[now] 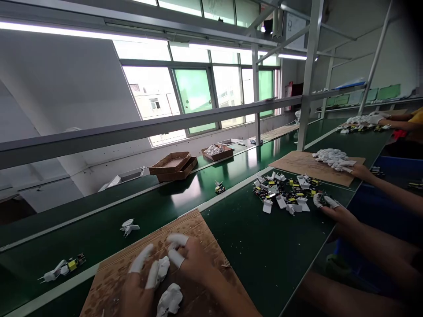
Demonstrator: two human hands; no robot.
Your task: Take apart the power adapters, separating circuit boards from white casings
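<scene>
The person's left hand, white covers on its fingertips, has its thumb against a small, rumpled white lump; blur and overlap leave me unable to tell whether it truly grips. The right hand, likewise capped in white, is half curled, thumb and finger parted with nothing seen between them; it sits just beside that lump. The step in hand looks to be working this piece with the fingertips; the next move, as I judge it, calls for a light, sure pinch between thumb and finger, with the other hand steadying.

Just below the lump, a second, rounder white lump lies on a stained brown cardboard sheet; the sheet rests on a glossy dark green worktop. Beyond a pale dividing strip lie a white plug piece with a yellow component and a white folded plastic piece; to the right spreads a heap of circuit boards with white plug housings. Farther off, a co-worker's hand holds a dark board; another hand touches a white pile.
</scene>
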